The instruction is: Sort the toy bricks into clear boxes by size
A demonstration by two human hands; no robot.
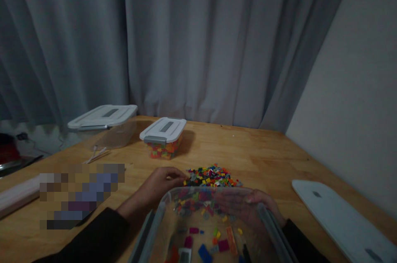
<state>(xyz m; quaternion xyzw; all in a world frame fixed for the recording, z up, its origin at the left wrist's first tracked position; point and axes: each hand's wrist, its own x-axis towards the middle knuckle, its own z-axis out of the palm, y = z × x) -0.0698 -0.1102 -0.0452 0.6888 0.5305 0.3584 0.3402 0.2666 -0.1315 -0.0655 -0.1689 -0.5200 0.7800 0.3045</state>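
Note:
A clear plastic box (211,192) with grey side clips stands at the bottom centre, with scattered coloured bricks inside. Beyond its far wall lies a heap of small multicoloured bricks (214,175) on the wooden table. My left hand (167,180) rests at the heap's left edge, fingers curled; whether it holds a brick is too small to tell. Behind the box's far right corner is my right hand (245,204), partly seen through the clear wall, palm showing and fingers stretched out toward the heap.
A lidded box of orange bricks (164,147) and a larger clear lidded box (120,132) stand at the back left. A white lid (338,213) lies on the right. A pixelated object (89,197) lies left, beside a pale long item (21,192).

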